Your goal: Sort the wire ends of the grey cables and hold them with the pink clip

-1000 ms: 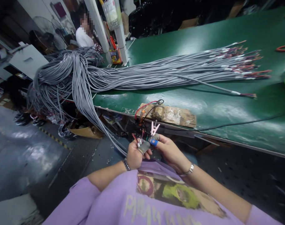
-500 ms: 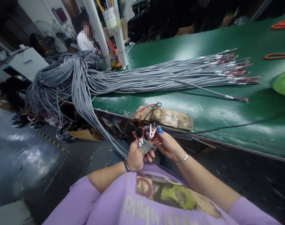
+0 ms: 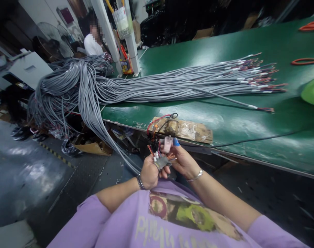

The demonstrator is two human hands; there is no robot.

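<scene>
My left hand (image 3: pixel 148 171) is closed in a fist around the end of a grey cable (image 3: pixel 113 146), whose thin coloured wires (image 3: pixel 153 151) stick up out of it. Close beside it, my right hand (image 3: pixel 182 160) pinches a small pink clip (image 3: pixel 167 143) between thumb and forefinger; the forefinger wears a blue tape wrap (image 3: pixel 176 141). Both hands are held in front of my purple shirt, just below the edge of the green table (image 3: pixel 224 127). The grey cable runs down and left toward the floor.
A big bundle of grey cables (image 3: pixel 152 84) lies across the green table and spills over its left end. A cardboard pad with red and black leads (image 3: pixel 184 128) sits at the table edge. Another person (image 3: pixel 93 39) stands at the far left. Orange loops (image 3: pixel 305 61) lie at the far right.
My right hand has drawn nearer to the left fist and the pink clip now sits closed over the wire ends. The view has shifted slightly up.
</scene>
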